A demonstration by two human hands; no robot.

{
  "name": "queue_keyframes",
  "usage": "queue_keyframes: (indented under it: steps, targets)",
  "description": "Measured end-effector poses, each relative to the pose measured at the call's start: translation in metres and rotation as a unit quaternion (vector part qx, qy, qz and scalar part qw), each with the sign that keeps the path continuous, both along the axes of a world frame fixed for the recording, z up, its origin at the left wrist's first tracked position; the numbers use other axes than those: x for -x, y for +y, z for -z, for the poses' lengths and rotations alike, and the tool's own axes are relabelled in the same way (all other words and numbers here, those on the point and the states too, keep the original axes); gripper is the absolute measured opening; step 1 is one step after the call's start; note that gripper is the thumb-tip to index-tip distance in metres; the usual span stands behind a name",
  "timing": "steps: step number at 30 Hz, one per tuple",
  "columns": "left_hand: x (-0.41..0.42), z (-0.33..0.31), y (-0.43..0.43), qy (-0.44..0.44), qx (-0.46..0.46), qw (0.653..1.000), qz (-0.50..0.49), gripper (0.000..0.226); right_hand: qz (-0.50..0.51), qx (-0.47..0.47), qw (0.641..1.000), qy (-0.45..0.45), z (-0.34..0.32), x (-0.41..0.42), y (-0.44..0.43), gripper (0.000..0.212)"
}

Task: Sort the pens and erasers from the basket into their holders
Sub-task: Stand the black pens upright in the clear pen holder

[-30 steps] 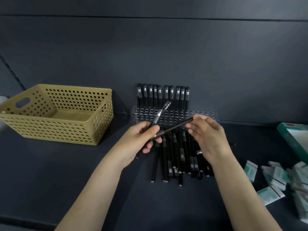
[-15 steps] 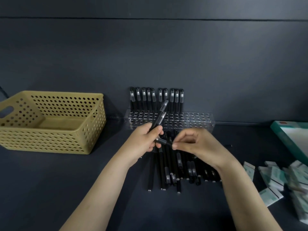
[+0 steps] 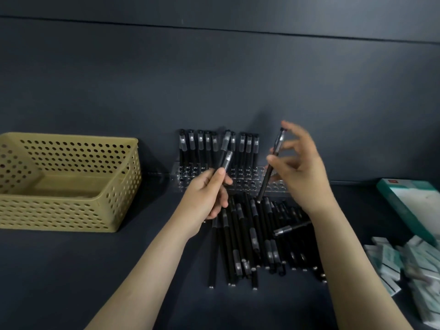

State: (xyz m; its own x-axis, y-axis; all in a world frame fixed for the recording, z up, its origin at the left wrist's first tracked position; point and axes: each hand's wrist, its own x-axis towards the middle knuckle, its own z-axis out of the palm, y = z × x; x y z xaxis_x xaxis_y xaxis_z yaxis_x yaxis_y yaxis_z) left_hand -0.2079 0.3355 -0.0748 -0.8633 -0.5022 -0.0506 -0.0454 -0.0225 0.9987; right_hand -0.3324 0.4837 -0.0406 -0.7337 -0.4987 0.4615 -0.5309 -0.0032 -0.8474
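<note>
At frame center, the left hand (image 3: 207, 194) grips two black pens (image 3: 226, 158); the right hand (image 3: 302, 170), fingers spread, pinches a third pen (image 3: 270, 167) near the clear rack (image 3: 245, 181).

The dark table (image 3: 71, 282) bears a basket (image 3: 59, 210), pen rack (image 3: 242, 184), loose pens (image 3: 252, 234), erasers (image 3: 390, 258) and a box (image 3: 414, 201).

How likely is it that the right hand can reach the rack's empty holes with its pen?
Probably yes. The right hand holds its pen by the rack's right end, whose holes look empty; the standing pens and left hand sit further left.
</note>
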Motion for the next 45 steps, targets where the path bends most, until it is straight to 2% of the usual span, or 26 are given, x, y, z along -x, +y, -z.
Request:
queue_keyframes:
  steps: [3,6,12,18,22,28,33,37,39,41,43,45]
  targets:
    - [-0.004,0.007,-0.006,-0.016,0.028,0.999,0.005,0.033,0.106,0.041,0.993,0.044,-0.005,0.008,-0.014,0.052]
    - [-0.004,0.011,-0.011,-0.008,0.01,1.0,-0.012,0.033,0.19,0.093,0.976,0.058,-0.003,0.017,-0.025,0.047]
    - [0.002,0.014,-0.015,0.001,0.019,1.0,-0.004,0.031,0.254,0.08,0.956,0.126,0.018,0.022,-0.029,0.045]
    - [0.004,0.017,-0.014,0.006,0.01,1.0,0.008,0.031,0.268,0.053,0.949,0.156,0.031,0.027,-0.03,0.046]
    - [0.003,0.018,-0.012,0.004,0.008,1.0,0.012,0.031,0.272,0.043,0.93,0.245,0.037,0.028,-0.033,0.043]
    - [0.002,0.017,-0.011,0.004,0.007,1.0,0.023,0.031,0.223,-0.023,0.929,0.296,0.043,0.03,-0.035,0.036]
    - [0.001,0.016,-0.011,0.004,0.006,1.0,0.03,0.031,0.191,-0.077,0.935,0.288,0.045,0.034,-0.038,0.037]
    - [0.001,0.015,-0.011,0.009,0.019,0.999,0.041,0.031,0.201,-0.073,0.934,0.287,0.039,0.028,-0.039,0.039]
    - [0.0,0.015,-0.011,0.011,0.026,0.998,0.051,0.03,0.159,-0.055,0.955,0.243,0.028,0.023,-0.038,0.036]
    - [0.0,0.015,-0.011,0.014,0.029,0.997,0.065,0.03,0.054,-0.028,0.994,0.088,0.014,0.014,-0.038,0.028]
    - [0.0,0.016,-0.01,0.014,0.032,0.996,0.081,0.03,-0.051,0.008,0.997,-0.059,0.006,0.006,-0.04,0.019]
    - [0.0,0.017,-0.009,0.011,0.041,0.995,0.093,0.03,-0.083,0.038,0.989,-0.112,0.004,0.004,-0.041,0.014]
